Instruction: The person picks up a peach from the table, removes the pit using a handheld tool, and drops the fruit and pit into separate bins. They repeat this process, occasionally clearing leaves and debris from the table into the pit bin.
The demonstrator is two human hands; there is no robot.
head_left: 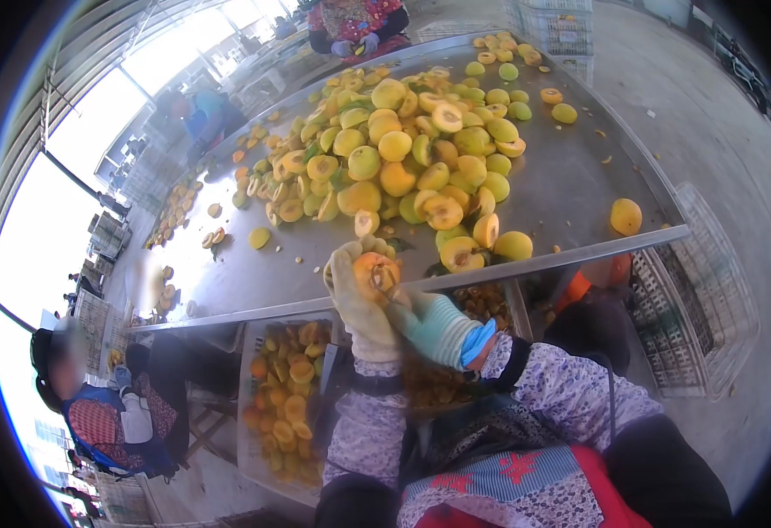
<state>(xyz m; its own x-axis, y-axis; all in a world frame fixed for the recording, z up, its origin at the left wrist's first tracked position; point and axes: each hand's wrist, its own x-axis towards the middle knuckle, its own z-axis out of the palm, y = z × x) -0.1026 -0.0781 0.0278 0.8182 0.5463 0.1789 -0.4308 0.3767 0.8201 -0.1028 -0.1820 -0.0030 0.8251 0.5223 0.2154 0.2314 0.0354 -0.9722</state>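
Note:
My left hand, in a cream glove, is closed around a cut yellow peach just over the table's near edge. The peach's cut face, with a dark ragged middle, is turned toward me. My right hand, in a teal and white glove with a blue band at the wrist, is closed with its fingertips at the peach's lower right side. Whatever those fingers pinch is hidden. Beyond both hands lies a large heap of whole and halved peaches on the metal table.
Below the table edge stand a crate of peach halves and a container of brown scraps. White plastic crates are stacked at right. A seated person is at left; another person's gloved hands work across the table.

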